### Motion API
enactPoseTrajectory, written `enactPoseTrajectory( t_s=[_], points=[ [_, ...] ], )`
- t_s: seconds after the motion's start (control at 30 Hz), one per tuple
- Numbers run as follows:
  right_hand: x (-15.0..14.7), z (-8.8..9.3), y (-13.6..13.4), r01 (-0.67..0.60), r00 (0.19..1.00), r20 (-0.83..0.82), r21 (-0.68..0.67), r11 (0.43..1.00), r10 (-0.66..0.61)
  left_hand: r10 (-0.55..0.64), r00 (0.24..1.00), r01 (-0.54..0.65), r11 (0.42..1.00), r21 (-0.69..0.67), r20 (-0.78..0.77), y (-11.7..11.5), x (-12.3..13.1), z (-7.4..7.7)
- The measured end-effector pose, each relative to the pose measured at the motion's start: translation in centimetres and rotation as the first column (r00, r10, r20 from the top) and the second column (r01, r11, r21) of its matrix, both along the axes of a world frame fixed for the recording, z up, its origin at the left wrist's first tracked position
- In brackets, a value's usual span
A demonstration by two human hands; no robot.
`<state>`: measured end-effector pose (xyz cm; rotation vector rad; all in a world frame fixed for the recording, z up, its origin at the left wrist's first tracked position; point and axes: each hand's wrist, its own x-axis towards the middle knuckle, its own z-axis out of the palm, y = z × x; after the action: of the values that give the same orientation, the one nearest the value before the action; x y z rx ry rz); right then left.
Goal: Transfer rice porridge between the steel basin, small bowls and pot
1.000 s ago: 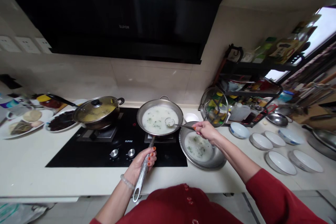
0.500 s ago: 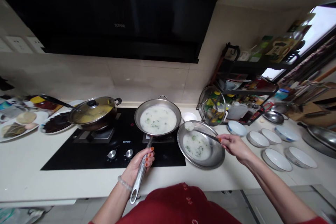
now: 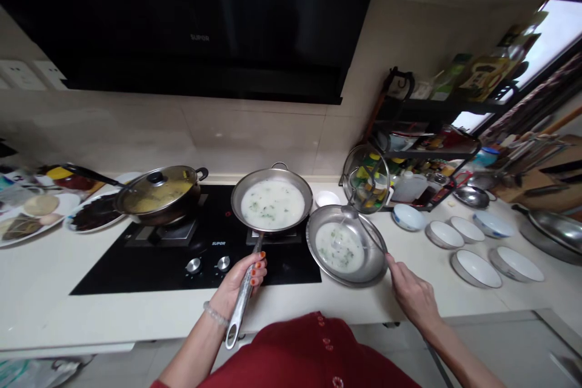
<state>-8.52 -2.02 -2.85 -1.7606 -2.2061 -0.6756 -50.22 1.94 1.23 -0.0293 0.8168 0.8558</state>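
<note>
Ladle [image 3: 350, 213] | I have its handle gripped in my right hand [image 3: 413, 292], head beyond those fingers, leftward, above the metal basin [image 3: 373, 264] | left hand [image 3: 245, 276] clasps the pan handle [image 3: 240, 310]

Wall [image 3: 254, 139]: pale tile, joints visible; white sockets [image 3: 22, 77] at left. Black range hood [image 3: 282, 42] hangs above a white counter [image 3: 40, 291]. Black tiered rack [image 3: 448, 108] stands at right, near a window [image 3: 557, 39] showing bright light.
</note>
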Motion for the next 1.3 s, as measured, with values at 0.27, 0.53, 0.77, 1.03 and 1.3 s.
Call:
enactPoseTrajectory(
  t_s=[0.27, 0.53, 0.77, 1.03, 1.3],
  points=[
    [-1.5, 1.5, 2.8, 0.085, 0.399, -0.846, -0.350, 0.933, -0.354, -0.057, 0.998, 0.056, 0.998, 0.043, 0.030, 0.3, -0.6, -2.0],
    [-8.0, 7.9, 7.6, -0.190, 0.494, -0.842, -0.348, 0.918, -0.217, -0.088, 0.995, 0.085, 0.994, 0.069, 0.044, 0.4, -0.8, -2.3],
    [-14.6, 9.1, 12.2, -0.138, 0.948, -0.317, -0.484, 0.864, -0.026, -0.074, 0.996, 0.071, 0.995, 0.063, 0.053, 0.5, -0.6, -2.7],
    [-17.2, 8.2, 14.5, -0.175, 0.879, -0.457, -0.575, 0.799, -0.136, -0.090, 0.993, 0.087, 0.995, 0.048, 0.071, 0.6, -0.8, -2.9],
    [-16.1, 7.6, 15.8, -0.266, 0.614, -0.724, -0.565, 0.781, -0.314, -0.109, 0.990, 0.100, 0.990, 0.103, 0.086, 0.8, -0.9, -4.0]
  ],
)
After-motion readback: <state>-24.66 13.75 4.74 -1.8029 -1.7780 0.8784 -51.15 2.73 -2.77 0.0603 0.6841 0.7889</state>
